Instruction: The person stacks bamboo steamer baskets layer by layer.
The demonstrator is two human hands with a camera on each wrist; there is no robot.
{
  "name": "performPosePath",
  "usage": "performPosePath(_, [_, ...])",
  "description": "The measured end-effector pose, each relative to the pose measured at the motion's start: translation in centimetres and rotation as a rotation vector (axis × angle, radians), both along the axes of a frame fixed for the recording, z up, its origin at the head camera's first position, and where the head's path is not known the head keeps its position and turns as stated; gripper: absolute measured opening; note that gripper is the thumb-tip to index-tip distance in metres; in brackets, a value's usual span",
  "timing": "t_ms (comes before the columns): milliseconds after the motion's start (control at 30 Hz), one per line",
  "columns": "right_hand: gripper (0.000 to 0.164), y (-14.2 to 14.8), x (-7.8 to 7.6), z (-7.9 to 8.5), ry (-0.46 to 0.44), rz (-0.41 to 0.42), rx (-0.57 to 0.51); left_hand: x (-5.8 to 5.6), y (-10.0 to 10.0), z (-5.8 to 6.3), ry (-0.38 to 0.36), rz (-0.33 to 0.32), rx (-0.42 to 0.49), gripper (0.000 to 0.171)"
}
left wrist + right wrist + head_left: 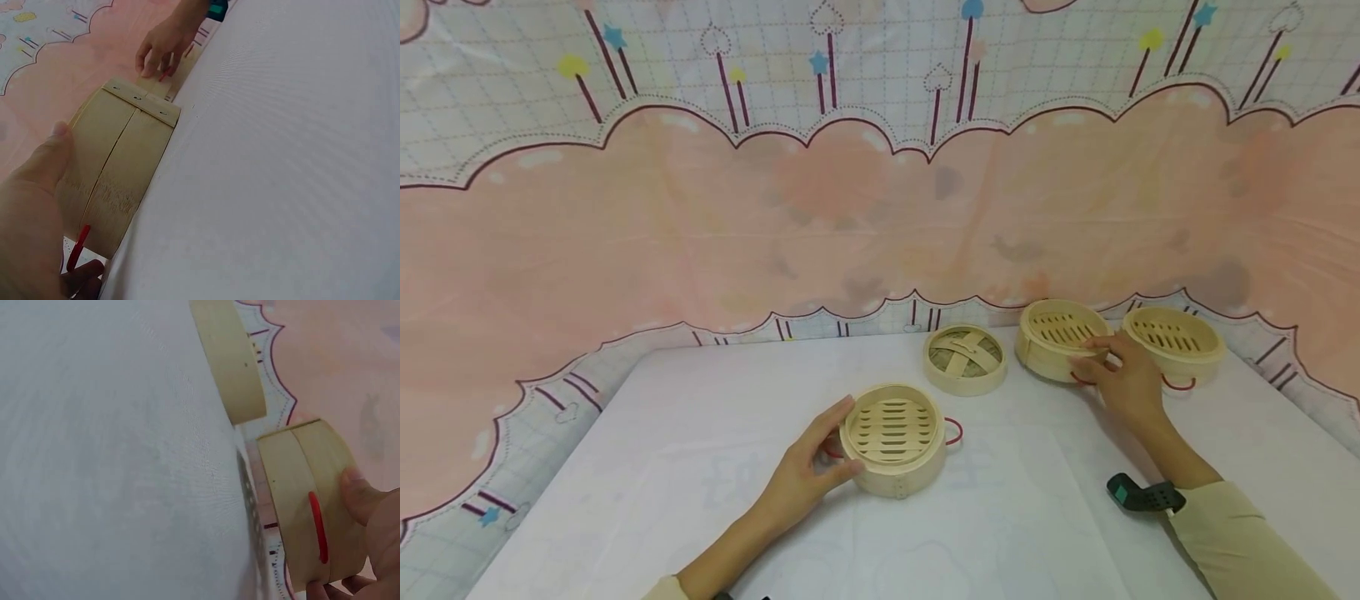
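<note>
In the head view, my left hand grips the left side of a round bamboo steamer basket, thumb at the front and fingers round the back. The left wrist view shows the basket's side wall and a red loop handle. At the back right, my right hand holds a second steamer basket by its near right side. From the right wrist, my thumb presses that basket's upper edge and my fingertips curl below, beside its red handle. Both baskets have slatted bottoms.
A woven bamboo steamer lid lies between the two held baskets. Right beside my right hand stands a third slatted steamer basket with a red handle. White cloth covers the table; a patterned curtain hangs behind its back edge.
</note>
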State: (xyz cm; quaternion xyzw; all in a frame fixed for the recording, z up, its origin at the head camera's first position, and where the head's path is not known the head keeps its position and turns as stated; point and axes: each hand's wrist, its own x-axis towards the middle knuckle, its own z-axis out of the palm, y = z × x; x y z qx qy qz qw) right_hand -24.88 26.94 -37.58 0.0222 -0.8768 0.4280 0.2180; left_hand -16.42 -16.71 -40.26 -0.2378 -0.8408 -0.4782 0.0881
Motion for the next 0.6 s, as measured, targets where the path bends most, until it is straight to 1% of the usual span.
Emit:
performPosePath(133, [0.031, -0.5, -0.1, 0.5, 0.044, -0.007, 0.046, 0.4, 0.2, 0.6, 0.01, -0.001, 0.007, 0.076])
performPosePath(267, [0.029, -1.0, 0.1, 0.9, 0.075, -0.016, 0.072, 1.3, 0.8, 2.1, 0.003, 0.008, 0.01, 0.076])
performPosePath(367, [0.028, -1.3, 0.2, 1.4, 0.098, -0.011, 0.056, 1.7, 1.0, 3.0, 0.004, 0.002, 0.008, 0.075])
performPosePath(467, [0.028, -1.5, 0.4, 1.8, 0.112, 0.003, 0.037, 1.8, 1.1, 3.2, 0.016, -0.01, 0.01, 0.074])
performPosePath(600, [0.029, -1.9, 0.6, 2.6, 0.109, 0.023, 0.012, 1.8, 1.0, 3.1, 0.032, -0.015, 0.014, 0.074])
